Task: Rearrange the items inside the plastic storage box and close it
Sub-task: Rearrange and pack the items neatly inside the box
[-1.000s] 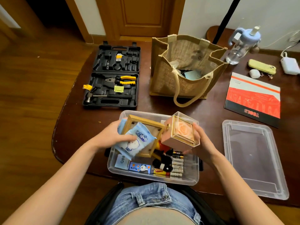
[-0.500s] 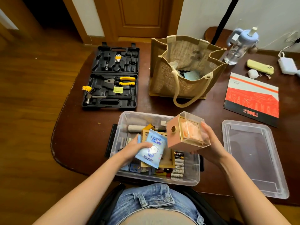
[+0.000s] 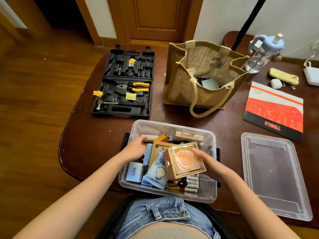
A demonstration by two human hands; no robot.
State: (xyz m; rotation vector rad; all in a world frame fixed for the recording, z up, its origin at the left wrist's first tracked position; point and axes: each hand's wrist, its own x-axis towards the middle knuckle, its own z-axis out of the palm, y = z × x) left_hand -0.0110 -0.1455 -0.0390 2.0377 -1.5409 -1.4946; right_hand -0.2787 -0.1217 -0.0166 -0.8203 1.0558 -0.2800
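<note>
The right hand grips the rose box over the storage box; the left hand reaches among the contents, seemingly empty. Seat it flat (lid waits right) to clear the rim.

At lower centre the box is clear plastic, as is the lid at lower right. In the box, a cube is peach with gold edging and a pale peach rose; a packet is light blue with a cartoon face. The tool case at upper left is black, its pliers yellow-handled. The bag at upper centre is tan jute. The booklet at right is red, white and black. The table is dark brown.
</note>
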